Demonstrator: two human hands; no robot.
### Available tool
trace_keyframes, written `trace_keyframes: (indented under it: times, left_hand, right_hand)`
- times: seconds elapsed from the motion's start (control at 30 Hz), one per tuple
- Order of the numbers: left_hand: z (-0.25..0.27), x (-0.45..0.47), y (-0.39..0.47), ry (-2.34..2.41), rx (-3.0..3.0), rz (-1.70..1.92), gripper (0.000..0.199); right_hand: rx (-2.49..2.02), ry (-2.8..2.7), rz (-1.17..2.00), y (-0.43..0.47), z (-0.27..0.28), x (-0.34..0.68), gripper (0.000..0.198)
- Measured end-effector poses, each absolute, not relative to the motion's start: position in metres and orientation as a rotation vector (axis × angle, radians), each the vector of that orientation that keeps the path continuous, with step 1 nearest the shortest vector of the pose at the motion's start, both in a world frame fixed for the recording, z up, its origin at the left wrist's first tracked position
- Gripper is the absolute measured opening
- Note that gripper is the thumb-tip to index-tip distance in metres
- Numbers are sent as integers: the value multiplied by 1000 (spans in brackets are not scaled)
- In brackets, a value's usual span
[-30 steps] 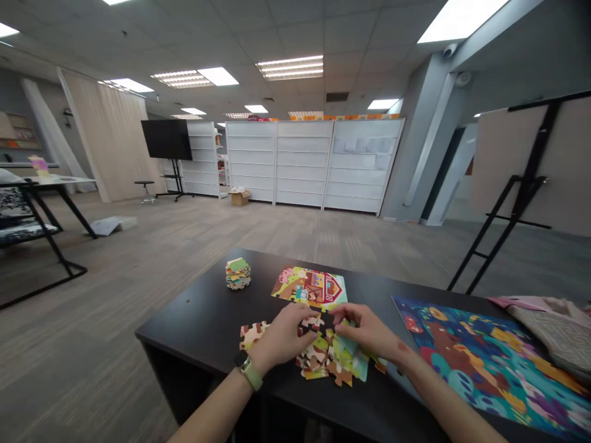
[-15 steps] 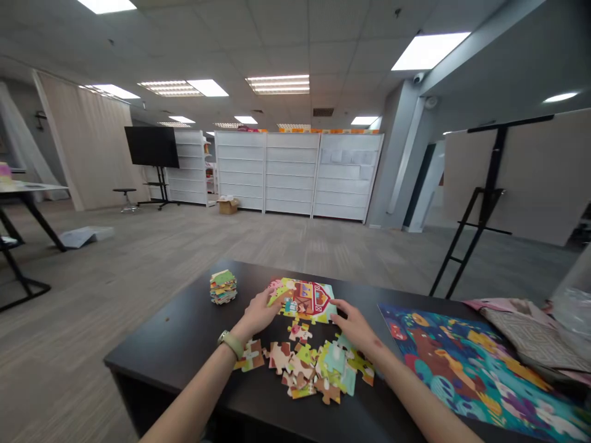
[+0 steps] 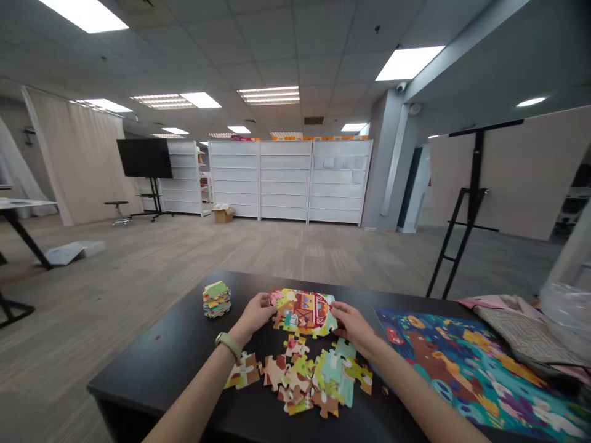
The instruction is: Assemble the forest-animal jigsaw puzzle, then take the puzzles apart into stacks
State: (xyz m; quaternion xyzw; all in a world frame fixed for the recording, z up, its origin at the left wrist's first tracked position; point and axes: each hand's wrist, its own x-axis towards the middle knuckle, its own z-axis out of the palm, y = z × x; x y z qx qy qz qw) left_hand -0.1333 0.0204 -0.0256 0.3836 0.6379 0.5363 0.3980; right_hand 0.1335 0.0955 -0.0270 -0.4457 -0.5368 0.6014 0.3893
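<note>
A partly joined jigsaw puzzle [image 3: 307,311] with a red barn picture lies on the dark table between my hands. My left hand [image 3: 255,315], with a pale green watch on its wrist, grips the puzzle's left edge with bent fingers. At the opposite edge, my right hand [image 3: 353,323] has its fingers and thumb closed on the puzzle's right side. A pink pig piece [image 3: 295,346] sits just below the joined part. Nearer to me is a heap of loose puzzle pieces [image 3: 302,381], brown, green and pale blue.
A stack of puzzle pieces [image 3: 217,299] stands at the table's back left. On the right lies a colourful animal picture sheet [image 3: 462,363], beside a patterned bag [image 3: 526,329]. The table's [image 3: 152,363] left edge drops to the carpet. A black stand [image 3: 468,209] rises behind it.
My left hand has drawn back from over the puzzle to its left edge, and its fingers have curled in. My right hand has closed in at the right edge. The view has shifted slightly.
</note>
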Motion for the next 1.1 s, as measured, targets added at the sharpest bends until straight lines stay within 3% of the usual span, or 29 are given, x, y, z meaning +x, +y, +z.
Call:
trace_keyframes:
  times: [0.43, 0.7, 0.93, 1.1]
  left_hand:
    - [-20, -116, 20, 1471, 762, 1477, 47]
    - [-12, -101, 10, 1226, 776, 1374, 45]
    - [-5, -90, -2, 1173, 924, 1377, 46]
    - [-13, -95, -25, 1285, 1145, 1356, 43]
  right_hand:
    - [-1149, -1363, 1571, 93, -29, 134, 34]
    - [-1098, -1322, 1686, 83, -22, 131, 40]
    - [-1008, -1316, 1782, 65, -4, 133, 34]
    - [-972, -1613, 1770, 56, 12, 148, 26]
